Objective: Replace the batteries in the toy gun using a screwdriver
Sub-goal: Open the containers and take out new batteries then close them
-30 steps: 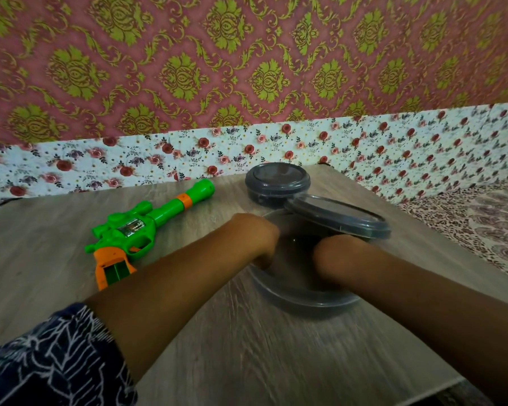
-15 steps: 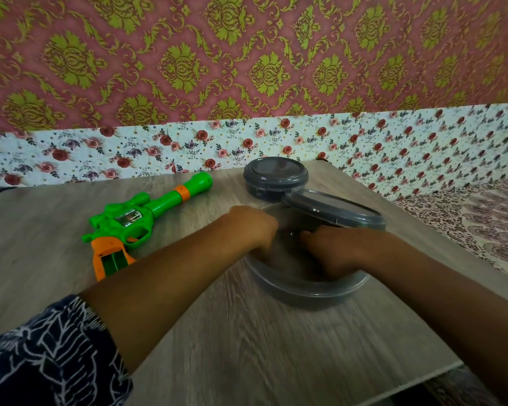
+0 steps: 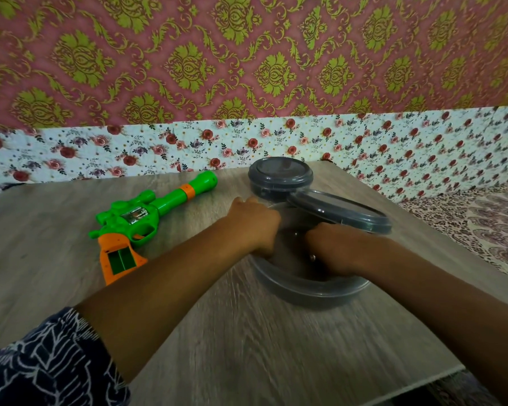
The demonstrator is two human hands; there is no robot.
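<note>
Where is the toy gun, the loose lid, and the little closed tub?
toy gun (image 3: 135, 218): head view, on its green body.
loose lid (image 3: 339, 210): head view, on its flat top.
closed tub (image 3: 279, 173): head view, on its lid.

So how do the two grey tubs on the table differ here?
The far tub is smaller; the near tub is wider. The far tub has its lid seated flat; the near tub is open, its lid propped tilted on its far rim. Both hands reach into the near tub; none touch the far one. Both are round, dark grey, translucent plastic.
</note>
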